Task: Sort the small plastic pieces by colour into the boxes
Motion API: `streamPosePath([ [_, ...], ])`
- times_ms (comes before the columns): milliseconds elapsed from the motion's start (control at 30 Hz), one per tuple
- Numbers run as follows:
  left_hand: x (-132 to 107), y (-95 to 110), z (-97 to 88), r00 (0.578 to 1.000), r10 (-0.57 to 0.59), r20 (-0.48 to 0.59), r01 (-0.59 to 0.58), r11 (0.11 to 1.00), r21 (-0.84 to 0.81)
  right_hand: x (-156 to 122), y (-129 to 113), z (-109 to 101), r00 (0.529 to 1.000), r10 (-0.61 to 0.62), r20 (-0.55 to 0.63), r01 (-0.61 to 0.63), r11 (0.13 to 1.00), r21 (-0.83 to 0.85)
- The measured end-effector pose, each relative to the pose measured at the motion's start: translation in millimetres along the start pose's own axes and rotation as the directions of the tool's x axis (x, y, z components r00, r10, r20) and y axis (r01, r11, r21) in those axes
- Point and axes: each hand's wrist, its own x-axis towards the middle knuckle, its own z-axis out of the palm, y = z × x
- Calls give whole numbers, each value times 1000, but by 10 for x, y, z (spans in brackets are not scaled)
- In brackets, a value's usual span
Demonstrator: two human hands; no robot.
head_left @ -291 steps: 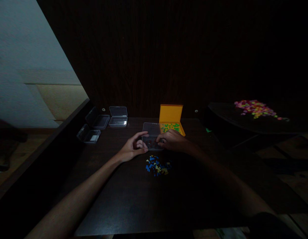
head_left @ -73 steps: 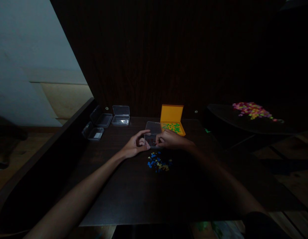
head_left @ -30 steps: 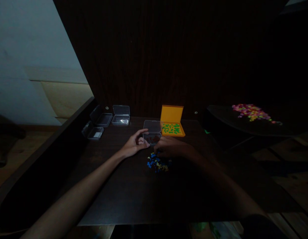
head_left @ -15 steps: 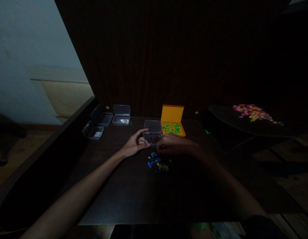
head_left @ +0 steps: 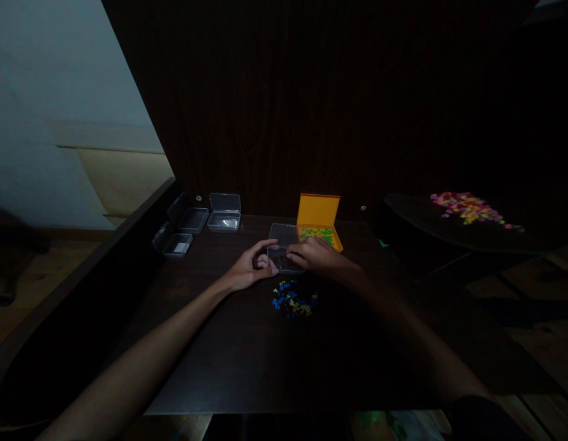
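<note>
A clear plastic box [head_left: 283, 267] with its lid open sits in the middle of the dark table, some small dark reddish pieces inside. Its left end is held by my left hand [head_left: 251, 266], thumb at the near corner and index finger along the far side. Over the right part of this box is my right hand [head_left: 318, 256], fingertips together; anything between them is too small and dark to make out. Close in front of the box lies a loose pile of small blue and yellow pieces [head_left: 293, 299].
An open orange box [head_left: 318, 210] with green pieces stands behind my right hand. Several open clear boxes [head_left: 224, 220] are at the back left. Pink, yellow and orange pieces [head_left: 470, 207] lie heaped on a dark surface at right. A tall dark panel [head_left: 275, 110] rises behind the table.
My right hand has moved from the box's near right corner to over its inside, fingers now pointing left. The clear box has shifted slightly right; my left hand stays on it.
</note>
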Motion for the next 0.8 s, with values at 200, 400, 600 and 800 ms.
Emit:
streamPosePath([
  [200, 6, -13, -9, 1000, -14, 9, 14, 1000, 9, 19, -32, 59, 1000, 10, 3, -9, 997, -79],
  [400, -2, 10, -1, 1000, -8, 1, 8, 1000, 3, 16, -37, 55, 1000, 12, 22, -9, 995, -101],
  [600, 7, -15, -7, 1000, 6, -15, -6, 1000, -8, 1, -10, 12, 999, 39, 26, -36, 993, -108],
  [800, 8, -21, -16, 1000, 4, -6, -4, 1000, 3, -5, 1, -22, 999, -15, 34, 16, 1000, -20],
])
